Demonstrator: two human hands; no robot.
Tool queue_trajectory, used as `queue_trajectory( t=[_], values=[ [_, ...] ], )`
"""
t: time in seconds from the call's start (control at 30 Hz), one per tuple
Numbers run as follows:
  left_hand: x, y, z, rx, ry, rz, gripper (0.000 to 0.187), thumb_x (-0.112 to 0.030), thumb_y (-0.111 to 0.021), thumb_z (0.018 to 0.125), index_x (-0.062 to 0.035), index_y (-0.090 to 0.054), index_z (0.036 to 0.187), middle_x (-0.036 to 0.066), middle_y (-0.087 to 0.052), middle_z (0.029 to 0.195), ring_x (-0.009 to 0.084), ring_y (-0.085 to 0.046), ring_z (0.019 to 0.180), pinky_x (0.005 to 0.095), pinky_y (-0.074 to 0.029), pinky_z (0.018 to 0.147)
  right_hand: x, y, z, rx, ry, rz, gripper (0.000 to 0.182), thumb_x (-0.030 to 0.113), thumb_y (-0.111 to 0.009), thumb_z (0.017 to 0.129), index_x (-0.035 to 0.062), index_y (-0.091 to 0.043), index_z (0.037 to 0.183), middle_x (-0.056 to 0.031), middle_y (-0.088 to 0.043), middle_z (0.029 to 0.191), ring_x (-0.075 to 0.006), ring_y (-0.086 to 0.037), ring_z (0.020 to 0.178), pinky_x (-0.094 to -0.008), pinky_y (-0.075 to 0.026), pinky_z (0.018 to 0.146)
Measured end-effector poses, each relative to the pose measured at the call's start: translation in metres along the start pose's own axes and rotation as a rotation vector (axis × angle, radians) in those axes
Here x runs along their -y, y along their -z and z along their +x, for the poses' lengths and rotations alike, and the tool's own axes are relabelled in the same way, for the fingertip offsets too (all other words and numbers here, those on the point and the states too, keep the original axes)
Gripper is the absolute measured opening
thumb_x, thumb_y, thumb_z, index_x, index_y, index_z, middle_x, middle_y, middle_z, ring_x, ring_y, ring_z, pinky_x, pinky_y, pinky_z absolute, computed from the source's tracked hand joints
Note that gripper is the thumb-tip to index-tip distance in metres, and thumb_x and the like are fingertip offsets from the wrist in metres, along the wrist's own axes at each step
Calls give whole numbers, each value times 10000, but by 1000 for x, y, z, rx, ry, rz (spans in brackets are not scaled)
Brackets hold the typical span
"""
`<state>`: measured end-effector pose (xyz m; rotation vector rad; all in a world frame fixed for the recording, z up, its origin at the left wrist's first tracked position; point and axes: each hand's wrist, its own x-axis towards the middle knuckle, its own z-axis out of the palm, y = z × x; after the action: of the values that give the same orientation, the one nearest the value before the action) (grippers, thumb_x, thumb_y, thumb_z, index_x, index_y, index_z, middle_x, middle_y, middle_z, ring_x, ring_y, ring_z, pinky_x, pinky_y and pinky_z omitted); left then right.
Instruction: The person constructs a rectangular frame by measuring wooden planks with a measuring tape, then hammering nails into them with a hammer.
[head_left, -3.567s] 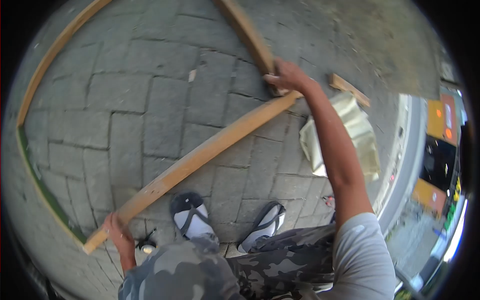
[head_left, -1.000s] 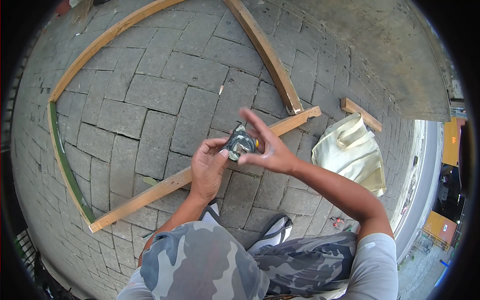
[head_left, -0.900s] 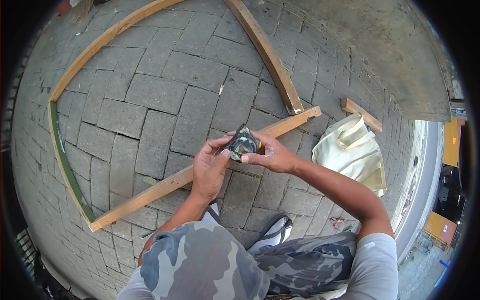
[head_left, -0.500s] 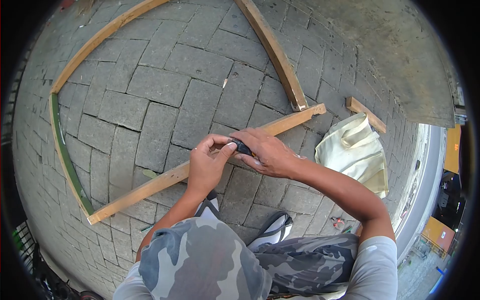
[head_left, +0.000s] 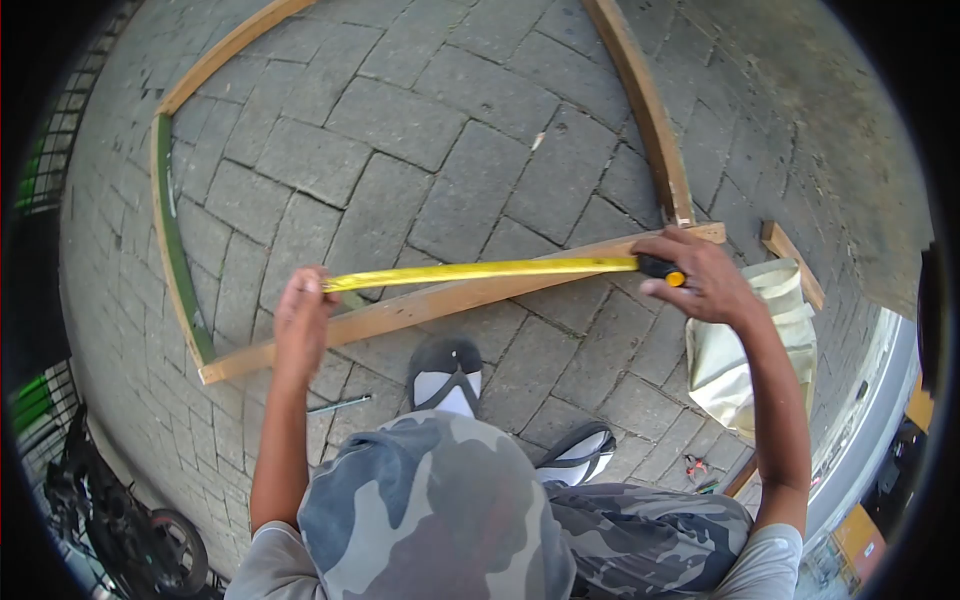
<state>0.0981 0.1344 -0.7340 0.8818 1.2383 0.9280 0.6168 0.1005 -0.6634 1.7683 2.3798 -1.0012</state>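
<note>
A yellow tape measure blade (head_left: 480,270) stretches between my two hands above a wooden beam (head_left: 440,305). My left hand (head_left: 302,310) pinches the blade's free end near the beam's left part. In my right hand (head_left: 705,280) is the black tape measure case (head_left: 657,268), with an orange button on it, near the beam's right end. The beam is the near side of a wooden frame lying on the paving. Its left side has a green-painted piece (head_left: 180,240); a brown beam (head_left: 645,110) meets it at the right.
A cream cloth bag (head_left: 745,370) lies right of my right forearm, beside a short wood offcut (head_left: 795,262). A thin rod-like tool (head_left: 338,404) rests left of my sandalled foot (head_left: 445,375). Small red-handled pliers (head_left: 695,466) lie at lower right. A motorbike (head_left: 130,510) stands at lower left.
My hands have moved apart, left hand leftward and right hand rightward, drawing the yellow blade out of the case. The view has shifted, so the frame sits further right and slightly higher.
</note>
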Motion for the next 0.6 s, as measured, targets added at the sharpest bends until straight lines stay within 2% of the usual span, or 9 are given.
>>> queue_trajectory(
  t=[0.07, 0.13, 0.27, 0.37, 0.4, 0.5, 0.53, 0.6],
  values=[
    [0, 59, -4, -90, -43, 33, 215, -302, -559, 1076, -95, -575, 1135, 27, -546, 1109, 135, -516, 941, 305, -436, 881, -16, 6, -2, -78, -39, 18, 501, 491, -633, 927, 98, -673, 1236, -155, -622, 1069, -370, -640, 989, -461, -512, 889],
    [-4, 116, -9, -184, -56, 150, 227, -329, -566, 1074, -110, -580, 1133, 4, -552, 1054, 115, -512, 920, 284, -433, 851, -26, 21, -3, -73, -69, -13, 459, 410, -623, 911, 83, -674, 1229, -160, -619, 1053, -363, -638, 989, -453, -506, 893],
    [-11, 214, -26, -319, -56, 175, 227, -368, -575, 1069, -143, -603, 1090, -58, -525, 904, 59, -493, 857, 232, -399, 760, -65, 27, -8, -162, -49, 13, 424, 247, -600, 866, 60, -662, 1242, -167, -614, 1050, -346, -632, 984, -430, -497, 891],
    [-16, 292, -52, -466, 92, 329, 243, -387, -604, 1053, -145, -611, 1074, -63, -522, 887, 55, -479, 828, 225, -391, 735, -89, 24, -7, -176, 14, 56, 412, 169, -603, 872, 45, -648, 1262, -166, -609, 1095, -348, -626, 997, -405, -490, 914],
    [-11, 309, -58, -537, 62, 335, 270, -418, -633, 1030, -151, -623, 1069, -71, -512, 873, 45, -453, 789, 217, -370, 687, -96, 23, -9, -153, -15, 66, 401, 136, -602, 873, 37, -645, 1259, -172, -600, 1108, -355, -620, 997, -397, -486, 922],
    [-11, 338, -77, -658, 108, 461, 300, -401, -625, 1035, -102, -659, 1047, -70, -518, 846, 38, -402, 728, 218, -350, 667, -101, 20, -9, -155, -99, 64, 371, 63, -592, 887, 30, -635, 1254, -168, -592, 1131, -362, -618, 1001, -376, -485, 928],
    [-8, 348, -83, -673, 176, 502, 357, -399, -630, 1028, -60, -691, 1122, -45, -595, 907, 62, -473, 774, 233, -388, 720, -102, 19, -11, -166, -125, 62, 362, 44, -587, 893, 31, -631, 1252, -163, -592, 1136, -361, -620, 1003, -371, -486, 926],
    [4, 356, -86, -678, 179, 592, 380, -392, -643, 1021, -44, -698, 1162, -20, -638, 979, 92, -533, 846, 256, -423, 790, -104, 16, -10, -203, -121, 50, 343, 13, -573, 907, 33, -627, 1245, -157, -593, 1135, -362, -620, 1003, -368, -489, 922]
  ],
)
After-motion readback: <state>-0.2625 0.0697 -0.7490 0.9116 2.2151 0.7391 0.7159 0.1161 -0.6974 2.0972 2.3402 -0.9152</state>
